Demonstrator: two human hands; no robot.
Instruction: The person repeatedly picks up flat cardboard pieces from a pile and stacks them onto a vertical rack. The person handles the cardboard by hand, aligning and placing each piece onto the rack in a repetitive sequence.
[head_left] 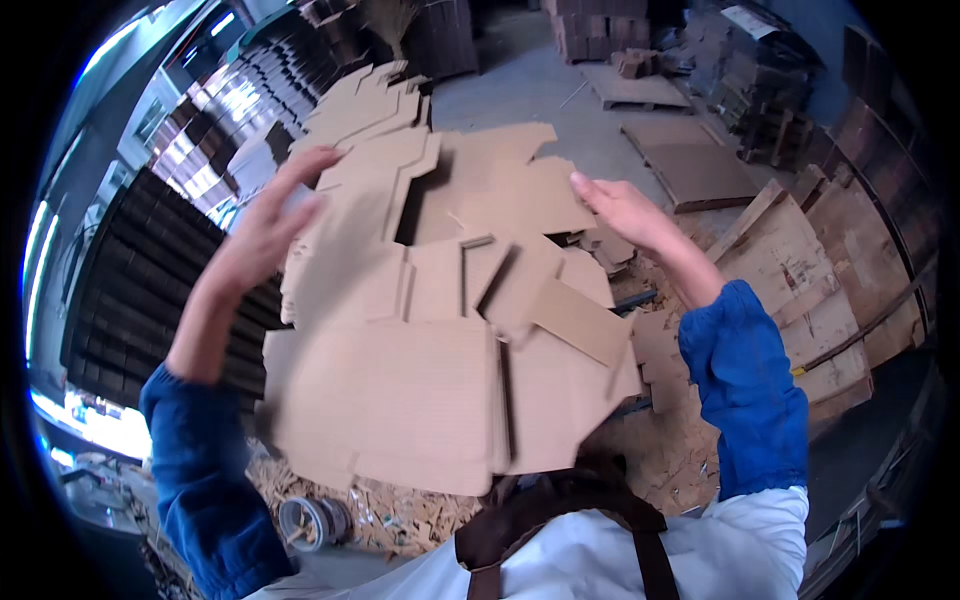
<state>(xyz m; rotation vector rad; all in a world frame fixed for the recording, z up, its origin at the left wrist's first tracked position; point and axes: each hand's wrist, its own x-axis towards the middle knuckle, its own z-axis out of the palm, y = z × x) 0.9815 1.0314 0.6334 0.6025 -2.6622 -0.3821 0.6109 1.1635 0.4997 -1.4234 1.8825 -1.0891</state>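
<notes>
Several flat brown cardboard blanks with cut notches and flaps lie in overlapping piles before me. My left hand (268,225) is over the left side of the pile, thumb and fingers apart and blurred, holding nothing. On the other side, my right hand (622,210) has its fingers stretched out at the right edge of a notched cardboard sheet (500,190); I cannot tell whether they press on it. Nearest my body lies a large cardboard stack (390,400). Loose cardboard pieces (580,322) lie tilted across the pile's right part.
Cardboard scraps (400,520) litter the floor, with a round tub (315,522) among them. Wooden boards (800,290) lean at the right. Pallets (690,165) sit on the floor beyond. A dark stacked pile (150,290) stands at the left, with more stacks behind.
</notes>
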